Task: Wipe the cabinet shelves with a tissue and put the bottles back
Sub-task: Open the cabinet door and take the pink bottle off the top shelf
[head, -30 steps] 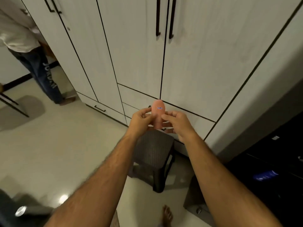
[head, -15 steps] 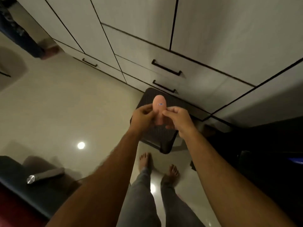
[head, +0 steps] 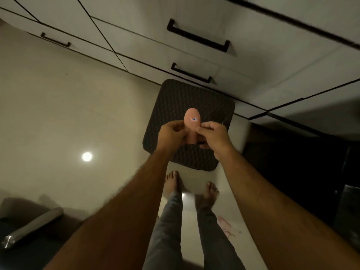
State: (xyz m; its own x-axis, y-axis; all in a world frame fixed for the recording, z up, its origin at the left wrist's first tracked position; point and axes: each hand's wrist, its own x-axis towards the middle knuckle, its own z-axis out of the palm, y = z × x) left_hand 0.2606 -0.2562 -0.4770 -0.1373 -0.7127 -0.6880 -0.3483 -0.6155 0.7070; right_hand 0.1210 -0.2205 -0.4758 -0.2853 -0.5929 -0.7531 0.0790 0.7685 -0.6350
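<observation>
Head view: left hand and right hand, arms outstretched, each grip pinching the pink egg-shaped object.

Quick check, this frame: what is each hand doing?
Left hand: fingers pinch the pink egg-shaped object.
Right hand: pinches the same object from the other side.

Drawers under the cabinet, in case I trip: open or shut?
Shut: both drawers sit flush, handles against flat fronts behind the stool.

A dark woven stool stands on the glossy pale floor (one lamp glare) before white drawers.
</observation>
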